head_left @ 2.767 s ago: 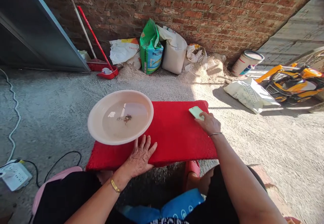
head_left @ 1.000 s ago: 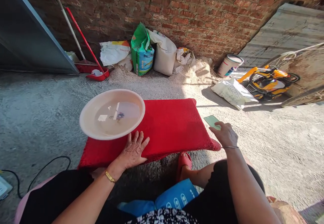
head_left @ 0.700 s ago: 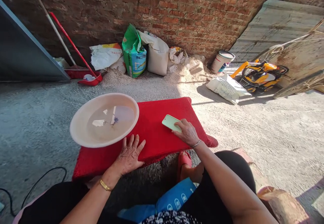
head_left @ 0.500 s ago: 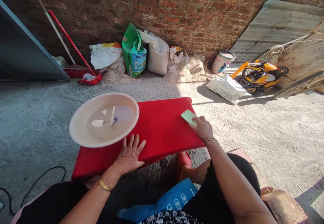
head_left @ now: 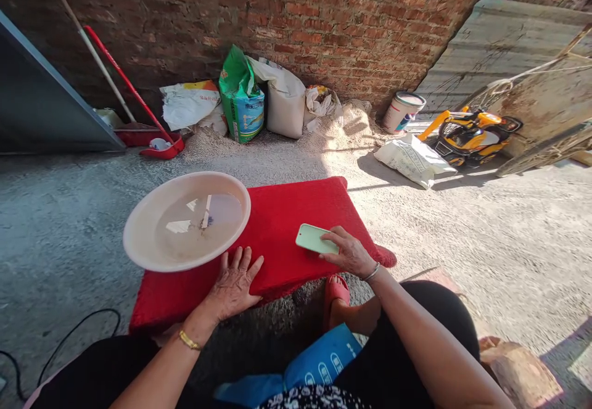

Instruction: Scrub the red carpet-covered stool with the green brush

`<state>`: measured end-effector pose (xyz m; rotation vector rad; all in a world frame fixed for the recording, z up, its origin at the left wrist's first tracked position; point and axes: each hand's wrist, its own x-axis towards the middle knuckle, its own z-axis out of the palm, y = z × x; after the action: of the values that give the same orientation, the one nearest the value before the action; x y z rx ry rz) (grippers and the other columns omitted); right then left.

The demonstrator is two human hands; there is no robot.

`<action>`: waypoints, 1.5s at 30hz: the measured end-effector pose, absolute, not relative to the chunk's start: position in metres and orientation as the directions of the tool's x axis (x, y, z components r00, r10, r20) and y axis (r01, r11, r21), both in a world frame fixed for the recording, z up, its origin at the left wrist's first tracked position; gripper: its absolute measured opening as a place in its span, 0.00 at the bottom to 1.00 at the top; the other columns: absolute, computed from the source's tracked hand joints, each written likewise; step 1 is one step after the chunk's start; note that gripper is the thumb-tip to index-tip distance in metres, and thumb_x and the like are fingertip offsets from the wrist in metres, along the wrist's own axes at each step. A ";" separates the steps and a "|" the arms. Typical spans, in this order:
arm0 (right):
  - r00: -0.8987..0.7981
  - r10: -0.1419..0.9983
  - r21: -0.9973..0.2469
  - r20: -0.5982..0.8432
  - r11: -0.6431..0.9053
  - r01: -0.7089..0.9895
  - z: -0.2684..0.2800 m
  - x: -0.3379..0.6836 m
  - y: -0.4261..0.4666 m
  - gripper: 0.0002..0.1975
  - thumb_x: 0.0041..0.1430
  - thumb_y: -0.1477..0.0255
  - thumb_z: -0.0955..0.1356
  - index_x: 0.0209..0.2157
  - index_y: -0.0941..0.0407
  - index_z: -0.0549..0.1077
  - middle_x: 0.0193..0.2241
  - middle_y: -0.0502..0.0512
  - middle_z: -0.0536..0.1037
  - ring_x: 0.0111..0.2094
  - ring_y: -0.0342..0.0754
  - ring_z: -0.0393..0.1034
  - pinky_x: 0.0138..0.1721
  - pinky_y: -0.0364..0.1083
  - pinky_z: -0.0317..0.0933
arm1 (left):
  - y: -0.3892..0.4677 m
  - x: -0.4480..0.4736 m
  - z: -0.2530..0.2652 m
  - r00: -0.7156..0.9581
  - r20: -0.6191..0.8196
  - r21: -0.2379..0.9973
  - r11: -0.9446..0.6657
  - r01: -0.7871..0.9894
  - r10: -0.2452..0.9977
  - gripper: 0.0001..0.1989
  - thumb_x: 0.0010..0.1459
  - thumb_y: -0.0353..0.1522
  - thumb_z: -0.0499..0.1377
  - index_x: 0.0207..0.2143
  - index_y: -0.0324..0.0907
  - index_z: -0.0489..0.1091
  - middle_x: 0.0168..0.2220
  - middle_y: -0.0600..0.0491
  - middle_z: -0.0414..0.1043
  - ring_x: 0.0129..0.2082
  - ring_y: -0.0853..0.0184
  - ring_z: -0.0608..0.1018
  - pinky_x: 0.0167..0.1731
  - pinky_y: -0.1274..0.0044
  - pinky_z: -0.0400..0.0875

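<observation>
My left hand [head_left: 235,282] lies spread on the red cloth-covered bench top [head_left: 282,211], near its front edge and just below the basin. In my right hand [head_left: 349,252] is a pale green phone [head_left: 314,238], gripped at its right end between thumb and fingers. It lies flat on or just over the red cloth; any gap is too small to tell. A wide cream basin [head_left: 148,205] stands on the left part of the bench, holding clear water with reflections and a small dark bluish thing [head_left: 209,221] in it.
Along the brick wall [head_left: 346,14] stand a green bag [head_left: 240,97], a white sack [head_left: 285,103] and a bucket [head_left: 402,113]. A red dustpan [head_left: 161,148] is at the left. An orange-black toy vehicle [head_left: 472,134] sits at the right. A black cable [head_left: 78,322] runs along the floor.
My right hand has slid the phone leftward and toward me, from the bench's right edge to nearer its middle. A cloth corner at the right now shows. My left hand stays put.
</observation>
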<state>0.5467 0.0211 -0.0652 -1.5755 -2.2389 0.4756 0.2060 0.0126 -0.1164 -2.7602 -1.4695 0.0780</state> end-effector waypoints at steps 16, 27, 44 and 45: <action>0.427 0.894 -0.210 0.135 -0.395 0.894 -0.060 0.651 0.011 0.21 0.54 0.55 0.66 0.46 0.50 0.72 0.41 0.55 0.68 0.37 0.50 0.68 0.38 0.48 0.61 | 0.011 0.210 -0.110 0.539 -0.077 -0.019 -0.541 0.841 0.839 0.42 0.46 0.50 0.63 0.61 0.43 0.60 0.63 0.34 0.52 0.63 0.41 0.54 0.59 0.51 0.42; -0.267 0.959 -0.222 0.093 0.281 0.933 -0.079 0.559 0.027 0.20 0.58 0.56 0.65 0.48 0.51 0.70 0.45 0.57 0.70 0.43 0.49 0.67 0.45 0.48 0.59 | 0.011 0.210 -0.109 0.542 -0.063 -0.040 -0.545 0.838 0.838 0.42 0.46 0.51 0.62 0.61 0.43 0.61 0.63 0.35 0.52 0.63 0.42 0.55 0.59 0.51 0.42; 0.050 0.985 -0.218 0.163 -0.014 0.976 -0.075 0.573 0.050 0.18 0.57 0.58 0.66 0.46 0.51 0.72 0.42 0.55 0.70 0.40 0.48 0.67 0.43 0.47 0.58 | 0.011 0.207 -0.116 0.548 -0.080 -0.035 -0.552 0.833 0.832 0.43 0.46 0.52 0.62 0.62 0.44 0.59 0.64 0.35 0.50 0.64 0.41 0.52 0.59 0.51 0.39; 0.025 0.987 -0.220 0.159 0.011 0.975 -0.078 0.568 0.052 0.18 0.57 0.58 0.66 0.46 0.51 0.71 0.43 0.55 0.70 0.40 0.48 0.67 0.43 0.47 0.58 | 0.011 0.207 -0.117 0.549 -0.081 -0.036 -0.553 0.833 0.832 0.43 0.46 0.52 0.62 0.62 0.44 0.58 0.64 0.35 0.50 0.64 0.41 0.52 0.59 0.51 0.39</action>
<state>0.5685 0.0524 -0.0776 -2.0357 -2.0220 0.0618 0.2071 0.0113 -0.1167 -2.7706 -1.4888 0.1386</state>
